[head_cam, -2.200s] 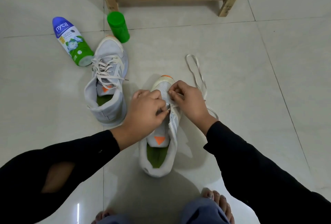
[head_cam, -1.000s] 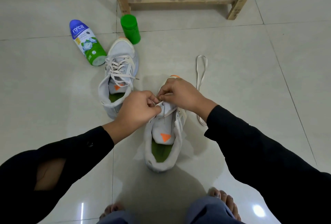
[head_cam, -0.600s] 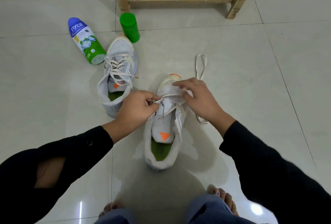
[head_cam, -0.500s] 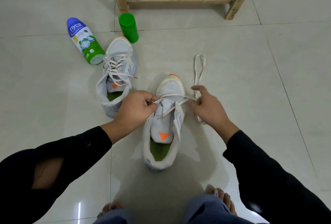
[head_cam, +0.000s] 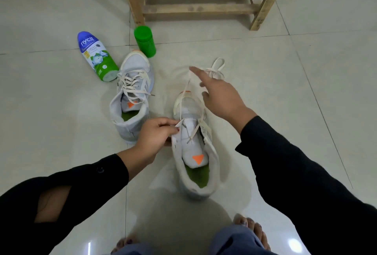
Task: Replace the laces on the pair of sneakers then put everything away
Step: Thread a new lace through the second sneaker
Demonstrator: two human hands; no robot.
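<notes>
Pale glossy floor tiles (head_cam: 285,91) carry a half-laced white sneaker (head_cam: 195,152), its toe pointing away from the barefoot person above it. Their left hand (head_cam: 157,134) pinches the lace (head_cam: 193,133) at that sneaker's left eyelets. The right hand (head_cam: 222,99), fingers outstretched, lifts a strand above its toe. Left of it lies the laced twin (head_cam: 132,99). Beyond are a toppled powder bottle (head_cam: 95,57), a green container (head_cam: 145,41) and a wooden rack (head_cam: 195,8).

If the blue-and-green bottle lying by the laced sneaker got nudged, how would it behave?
The bottle lies on its side on glossy tile, so it would probably roll or slide easily. It looks plastic, so likely light and hardly fragile. The laced sneaker beside its base might stop it.
</notes>
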